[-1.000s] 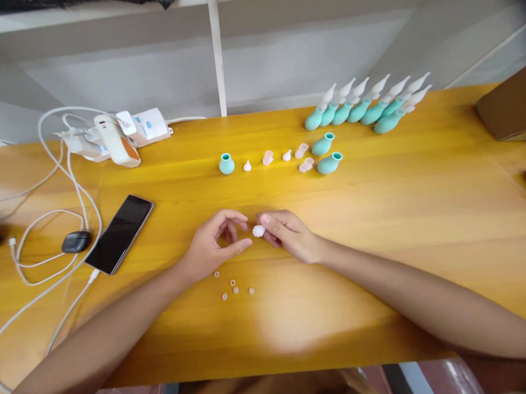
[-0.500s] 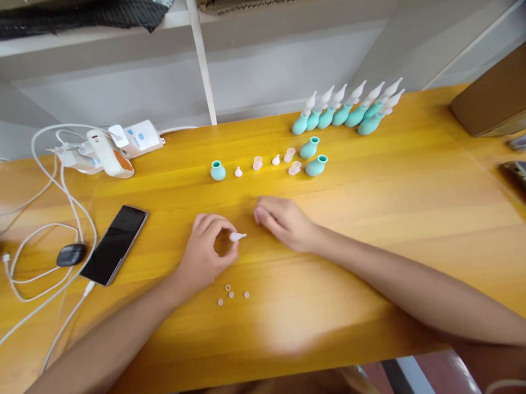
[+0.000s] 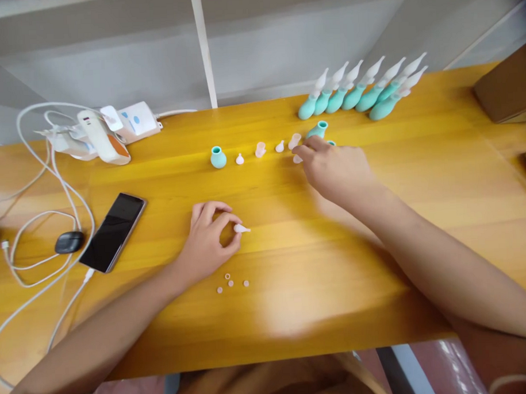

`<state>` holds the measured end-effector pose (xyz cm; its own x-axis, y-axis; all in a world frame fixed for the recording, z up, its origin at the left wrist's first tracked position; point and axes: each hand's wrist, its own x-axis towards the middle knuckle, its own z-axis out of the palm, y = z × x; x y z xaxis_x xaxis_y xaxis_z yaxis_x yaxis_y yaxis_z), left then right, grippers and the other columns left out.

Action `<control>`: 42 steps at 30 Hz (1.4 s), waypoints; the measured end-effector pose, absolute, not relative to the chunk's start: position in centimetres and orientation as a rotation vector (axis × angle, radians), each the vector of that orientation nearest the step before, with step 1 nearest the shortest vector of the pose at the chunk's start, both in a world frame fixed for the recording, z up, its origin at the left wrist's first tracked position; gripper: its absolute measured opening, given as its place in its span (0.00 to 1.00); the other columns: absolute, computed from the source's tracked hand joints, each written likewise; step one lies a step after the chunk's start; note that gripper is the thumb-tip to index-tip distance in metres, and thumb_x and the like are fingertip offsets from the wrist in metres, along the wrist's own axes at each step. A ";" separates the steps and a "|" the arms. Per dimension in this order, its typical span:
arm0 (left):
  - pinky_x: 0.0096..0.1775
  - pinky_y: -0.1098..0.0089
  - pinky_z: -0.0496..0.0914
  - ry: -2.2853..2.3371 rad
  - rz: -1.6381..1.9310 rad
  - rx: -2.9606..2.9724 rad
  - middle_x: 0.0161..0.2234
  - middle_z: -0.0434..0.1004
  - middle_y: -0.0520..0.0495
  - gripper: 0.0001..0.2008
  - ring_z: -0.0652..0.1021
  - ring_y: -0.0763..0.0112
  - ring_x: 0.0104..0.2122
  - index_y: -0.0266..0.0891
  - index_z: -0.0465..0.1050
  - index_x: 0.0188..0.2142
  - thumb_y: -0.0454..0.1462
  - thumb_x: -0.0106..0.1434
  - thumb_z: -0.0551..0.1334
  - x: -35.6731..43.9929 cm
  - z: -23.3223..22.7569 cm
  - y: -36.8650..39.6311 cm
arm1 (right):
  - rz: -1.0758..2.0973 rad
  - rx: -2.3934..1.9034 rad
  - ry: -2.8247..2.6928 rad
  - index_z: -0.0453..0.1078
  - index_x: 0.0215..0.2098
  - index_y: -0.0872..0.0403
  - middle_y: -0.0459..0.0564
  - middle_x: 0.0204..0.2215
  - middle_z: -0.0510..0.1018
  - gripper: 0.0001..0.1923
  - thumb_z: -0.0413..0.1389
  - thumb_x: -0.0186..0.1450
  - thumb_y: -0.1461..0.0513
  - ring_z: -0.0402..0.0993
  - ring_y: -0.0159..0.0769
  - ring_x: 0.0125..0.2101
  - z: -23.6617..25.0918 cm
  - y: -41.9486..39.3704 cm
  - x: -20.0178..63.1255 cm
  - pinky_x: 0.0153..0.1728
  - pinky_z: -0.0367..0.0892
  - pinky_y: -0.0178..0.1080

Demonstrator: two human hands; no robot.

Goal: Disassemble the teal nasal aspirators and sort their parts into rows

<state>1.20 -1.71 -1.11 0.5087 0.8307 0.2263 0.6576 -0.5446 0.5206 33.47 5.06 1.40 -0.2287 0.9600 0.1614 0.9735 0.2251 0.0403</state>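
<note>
My left hand (image 3: 208,236) rests on the yellow table (image 3: 417,174) and pinches a small white cone-shaped tip (image 3: 240,228) between thumb and forefinger. My right hand (image 3: 337,168) is stretched to the row of small parts farther back, its fingertips at a pale cap (image 3: 297,159). It covers most of one teal bulb, whose rim (image 3: 331,143) shows at its knuckles. Another teal bulb (image 3: 317,129) lies just beyond the fingers. Whether the right hand grips anything I cannot tell.
A lone teal bulb (image 3: 217,157) and small white and pale parts (image 3: 260,149) form a row. Several assembled teal bulbs with white tips (image 3: 363,96) lie at the back right. Tiny pink rings (image 3: 230,282) lie near my left wrist. A phone (image 3: 113,231), cables and chargers (image 3: 101,136) fill the left.
The white tip passed from my right hand to my left. My right hand then moved away and up to the row of parts by the teal bulbs.
</note>
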 end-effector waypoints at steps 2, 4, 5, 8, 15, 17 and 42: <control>0.62 0.49 0.66 1.237 0.640 2.382 0.54 0.73 0.42 0.07 0.70 0.52 0.57 0.43 0.78 0.46 0.34 0.69 0.68 1.2 -1.0 -1.7 | -0.234 -1.775 -2.397 0.73 0.58 0.58 0.68 0.49 0.82 0.20 0.44 0.76 0.67 0.74 0.39 0.31 0.7 5.2 33.8 0.32 0.55 0.40; 0.62 0.48 0.66 1.225 0.637 2.375 0.54 0.73 0.41 0.11 0.70 0.51 0.57 0.43 0.77 0.50 0.34 0.68 0.68 1.2 -0.8 -1.8 | -0.261 -1.665 -2.386 0.74 0.55 0.57 0.67 0.47 0.82 0.18 0.45 0.77 0.65 0.73 0.37 0.30 0.4 5.3 33.9 0.31 0.54 0.39; 0.62 0.48 0.66 1.208 0.649 2.373 0.55 0.73 0.40 0.13 0.70 0.51 0.58 0.43 0.75 0.51 0.34 0.68 0.67 1.1 -0.7 -1.8 | -0.262 -1.631 -2.379 0.75 0.53 0.57 0.66 0.46 0.83 0.16 0.46 0.78 0.63 0.73 0.37 0.30 0.3 5.3 33.8 0.31 0.53 0.39; 0.62 0.48 0.64 0.977 0.722 2.441 0.55 0.74 0.40 0.13 0.72 0.53 0.57 0.44 0.74 0.50 0.30 0.66 0.64 0.6 -0.2 -1.9 | -0.157 -1.574 -2.408 0.77 0.48 0.56 0.61 0.44 0.83 0.13 0.51 0.77 0.59 0.72 0.37 0.30 0.8 5.0 32.8 0.30 0.51 0.39; 0.59 0.48 0.66 0.346 0.374 2.678 0.52 0.78 0.40 0.11 0.72 0.46 0.55 0.43 0.75 0.39 0.33 0.55 0.67 0.2 0.2 -2.7 | 0.405 -1.242 -2.428 0.75 0.46 0.54 0.54 0.42 0.82 0.07 0.57 0.71 0.63 0.76 0.39 0.36 -0.4 3.6 29.7 0.35 0.58 0.40; 0.58 0.48 0.66 0.308 0.313 2.718 0.52 0.79 0.39 0.10 0.73 0.46 0.53 0.43 0.74 0.38 0.35 0.56 0.68 0.4 0.1 -2.9 | 0.452 -1.190 -2.415 0.74 0.48 0.54 0.53 0.44 0.83 0.09 0.57 0.70 0.63 0.76 0.39 0.36 -1.3 3.4 29.3 0.35 0.59 0.39; 0.43 0.61 0.71 0.716 0.960 1.733 0.34 0.79 0.47 0.07 0.75 0.63 0.40 0.43 0.74 0.37 0.30 0.65 0.69 0.8 -1.2 -1.1 | 1.398 -0.952 -1.768 0.73 0.43 0.54 0.47 0.32 0.75 0.10 0.58 0.74 0.55 0.65 0.31 0.28 -1.2 -0.9 25.2 0.31 0.64 0.35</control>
<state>0.85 -1.11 -1.20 0.5120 0.8140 0.2743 0.0302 -0.3362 0.9413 25.16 -0.86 -1.23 -0.5005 0.8629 0.0698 0.1314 0.1555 -0.9791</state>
